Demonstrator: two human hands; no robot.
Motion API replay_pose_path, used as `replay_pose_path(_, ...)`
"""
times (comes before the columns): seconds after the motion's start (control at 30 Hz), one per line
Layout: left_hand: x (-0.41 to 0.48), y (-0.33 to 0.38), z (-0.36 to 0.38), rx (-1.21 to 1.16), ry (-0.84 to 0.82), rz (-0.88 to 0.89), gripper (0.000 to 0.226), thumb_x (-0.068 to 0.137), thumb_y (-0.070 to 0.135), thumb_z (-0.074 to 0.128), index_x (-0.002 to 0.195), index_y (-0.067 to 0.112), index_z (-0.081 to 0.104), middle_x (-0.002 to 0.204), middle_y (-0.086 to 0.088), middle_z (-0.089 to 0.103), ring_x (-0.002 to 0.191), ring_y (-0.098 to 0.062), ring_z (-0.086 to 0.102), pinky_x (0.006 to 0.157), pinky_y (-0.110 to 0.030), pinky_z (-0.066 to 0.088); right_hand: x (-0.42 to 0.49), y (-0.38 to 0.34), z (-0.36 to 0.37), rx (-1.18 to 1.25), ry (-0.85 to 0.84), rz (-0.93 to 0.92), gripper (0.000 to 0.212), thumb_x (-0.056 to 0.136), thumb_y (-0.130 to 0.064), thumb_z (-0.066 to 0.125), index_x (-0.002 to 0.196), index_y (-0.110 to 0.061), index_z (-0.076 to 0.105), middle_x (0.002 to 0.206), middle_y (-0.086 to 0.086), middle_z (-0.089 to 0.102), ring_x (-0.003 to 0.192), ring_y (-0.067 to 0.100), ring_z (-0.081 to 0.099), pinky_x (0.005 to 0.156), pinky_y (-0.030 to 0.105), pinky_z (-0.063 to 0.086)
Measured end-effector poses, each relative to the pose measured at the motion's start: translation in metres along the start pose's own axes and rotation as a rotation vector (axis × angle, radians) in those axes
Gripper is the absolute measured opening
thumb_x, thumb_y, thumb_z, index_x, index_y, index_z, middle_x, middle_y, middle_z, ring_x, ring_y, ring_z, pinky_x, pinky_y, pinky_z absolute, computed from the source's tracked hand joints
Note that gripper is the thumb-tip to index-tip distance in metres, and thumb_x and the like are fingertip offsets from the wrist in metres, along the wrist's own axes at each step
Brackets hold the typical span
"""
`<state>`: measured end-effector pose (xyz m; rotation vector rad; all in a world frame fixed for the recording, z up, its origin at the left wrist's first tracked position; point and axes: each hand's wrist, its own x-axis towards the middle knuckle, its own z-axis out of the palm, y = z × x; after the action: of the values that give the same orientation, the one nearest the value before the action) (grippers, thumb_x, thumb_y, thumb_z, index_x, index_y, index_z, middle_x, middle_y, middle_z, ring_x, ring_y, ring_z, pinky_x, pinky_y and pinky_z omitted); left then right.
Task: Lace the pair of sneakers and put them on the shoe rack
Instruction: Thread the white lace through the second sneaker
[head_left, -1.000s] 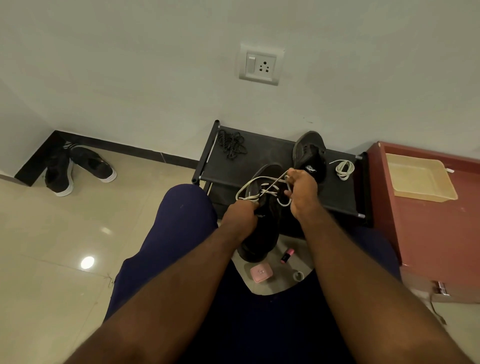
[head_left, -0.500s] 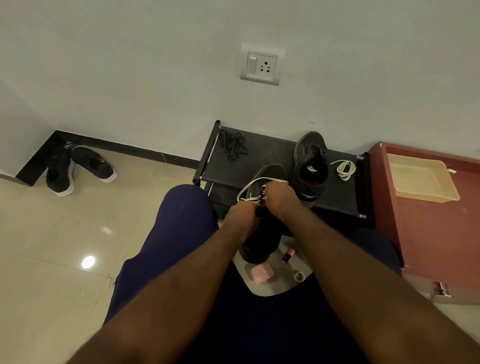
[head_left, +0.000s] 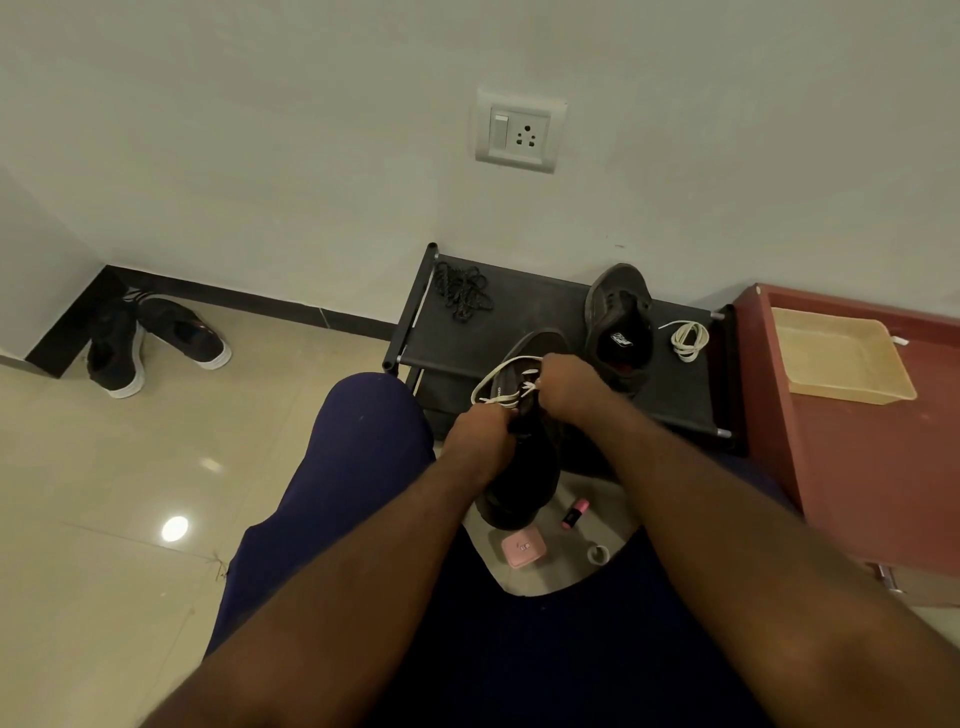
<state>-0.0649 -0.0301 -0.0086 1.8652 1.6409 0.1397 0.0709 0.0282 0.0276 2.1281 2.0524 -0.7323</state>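
Note:
A dark sneaker (head_left: 519, 483) stands between my knees, its toe towards the black shoe rack (head_left: 524, 332). A white lace (head_left: 501, 376) loops over its eyelets. My left hand (head_left: 475, 434) grips the sneaker's side and lace end. My right hand (head_left: 569, 384) pinches the lace above the tongue. The second dark sneaker (head_left: 618, 327) lies unlaced on the rack's top shelf, with a coiled white lace (head_left: 690, 340) to its right.
A tangled black lace (head_left: 462, 288) lies on the rack's left end. Another dark pair (head_left: 150, 343) sits in the left corner. A red cabinet (head_left: 872, 452) holding a beige tray (head_left: 841, 353) stands right. A pink case (head_left: 523, 548) and pink marker (head_left: 574, 513) lie on the floor.
My right hand pulled the lace up and right, then came back down to the eyelets beside my left hand. The sneaker stayed in place.

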Motion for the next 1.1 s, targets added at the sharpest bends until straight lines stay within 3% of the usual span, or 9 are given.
replay_pose_path(0.07,0.000,-0.002,0.000,-0.023,0.005,0.003,0.033,0.091,0.011,0.052,0.119,0.017,0.067,0.110,-0.010,0.068,0.100,-0.030,0.065,0.089,-0.043,0.055,0.002,0.022,-0.004,0.287,0.033,0.065,0.024,0.100,-0.012,0.046,0.109,-0.004,0.067,0.104,0.015,0.065,0.099,0.033,0.063,0.075,0.032,0.046)
replay_pose_path(0.13,0.000,-0.002,-0.001,-0.016,-0.007,0.006,0.032,0.092,0.013,0.052,0.120,0.018,0.066,0.110,-0.009,0.066,0.099,-0.029,0.065,0.089,-0.043,0.056,-0.002,0.037,-0.008,0.839,0.126,0.175,0.018,0.100,-0.012,0.045,0.095,-0.008,0.061,0.081,0.010,0.058,0.073,0.025,0.058,0.063,0.030,0.046)
replay_pose_path(0.3,0.000,0.000,-0.001,0.020,-0.024,0.007,0.034,0.091,0.016,0.052,0.122,0.022,0.065,0.109,-0.010,0.066,0.097,-0.030,0.065,0.087,-0.043,0.056,-0.028,0.058,-0.027,1.686,0.448,0.219,0.022,0.101,-0.005,0.041,0.085,-0.012,0.055,0.064,0.002,0.052,0.057,0.013,0.058,0.069,0.036,0.054)
replay_pose_path(0.37,-0.001,0.001,-0.001,0.010,-0.015,0.004,0.032,0.091,0.015,0.053,0.120,0.019,0.066,0.109,-0.011,0.067,0.098,-0.031,0.065,0.088,-0.043,0.056,-0.034,0.055,-0.029,1.647,0.469,0.206,0.020,0.103,-0.010,0.043,0.089,-0.014,0.056,0.065,0.001,0.057,0.064,0.015,0.061,0.067,0.031,0.052)
replay_pose_path(0.47,-0.001,0.000,-0.002,-0.010,0.011,0.002,0.030,0.092,0.015,0.053,0.118,0.018,0.067,0.106,-0.008,0.068,0.096,-0.028,0.065,0.087,-0.041,0.056,-0.039,0.051,-0.004,1.128,0.416,0.221,0.004,0.096,-0.013,0.057,0.098,-0.012,0.061,0.087,0.004,0.067,0.085,0.020,0.065,0.075,0.035,0.051)
replay_pose_path(0.57,-0.002,0.000,-0.004,-0.044,0.038,0.009,0.027,0.091,0.016,0.053,0.114,0.018,0.069,0.100,-0.007,0.069,0.093,-0.026,0.066,0.086,-0.039,0.055,-0.049,0.049,0.027,0.795,0.322,0.187,0.030,0.091,-0.016,0.067,0.120,-0.013,0.059,0.113,0.004,0.064,0.103,0.019,0.061,0.091,0.033,0.050)
replay_pose_path(0.7,-0.001,0.002,-0.003,-0.089,0.069,-0.012,0.020,0.089,0.015,0.055,0.100,0.016,0.072,0.087,-0.006,0.069,0.084,-0.026,0.066,0.075,-0.034,0.053,-0.058,0.042,0.046,0.535,0.200,0.125,0.048,0.081,-0.031,0.076,0.122,-0.014,0.055,0.117,0.001,0.051,0.106,0.019,0.053,0.092,0.033,0.047)
replay_pose_path(0.93,-0.003,0.007,0.002,-0.117,0.068,-0.021,0.021,0.094,0.017,0.054,0.106,0.022,0.071,0.080,0.003,0.064,0.070,-0.013,0.060,0.060,-0.022,0.048,-0.061,0.034,0.053,0.462,0.204,0.195,0.019,0.090,-0.025,0.065,0.096,-0.020,0.048,0.095,0.002,0.061,0.090,0.022,0.062,0.071,0.031,0.048)
replay_pose_path(1.1,0.002,0.002,-0.003,-0.210,0.134,-0.068,0.015,0.092,0.022,0.057,0.091,0.021,0.072,0.076,0.000,0.069,0.073,-0.019,0.066,0.073,-0.037,0.057,-0.061,0.035,0.053,0.626,0.309,0.260,0.011,0.095,-0.023,0.062,0.092,-0.020,0.051,0.087,-0.002,0.058,0.081,0.016,0.059,0.059,0.023,0.039)
